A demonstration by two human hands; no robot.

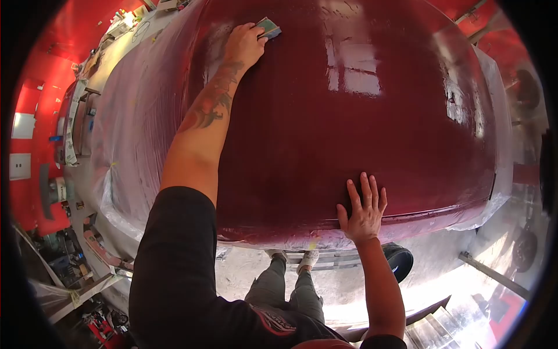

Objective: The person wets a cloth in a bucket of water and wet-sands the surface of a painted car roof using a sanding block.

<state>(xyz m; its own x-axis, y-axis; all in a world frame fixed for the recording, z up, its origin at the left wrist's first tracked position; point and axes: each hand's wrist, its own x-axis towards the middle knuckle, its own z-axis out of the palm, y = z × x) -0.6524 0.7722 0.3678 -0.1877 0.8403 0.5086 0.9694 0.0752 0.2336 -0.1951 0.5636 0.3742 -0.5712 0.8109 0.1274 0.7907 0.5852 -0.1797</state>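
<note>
"Across the glossy red panel [302, 151], where are the hands?"
"Right hand [365, 216] spread at the near edge; left hand [243, 47] gripping something far up, by the left edge."
"Gripping what?"
"A green block [268, 27], jutting beyond that hand."

The block [269, 27] lies on the panel [349, 139], toward its far left, plastic sheeting [136, 125] farther left.

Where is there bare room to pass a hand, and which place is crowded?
The red panel is bare between the left hand, which holds a block, and the right hand, laid near the close edge. Another free patch lies between the right hand and the plastic sheet at right. Crowded: the lower left, full of small items.
</note>
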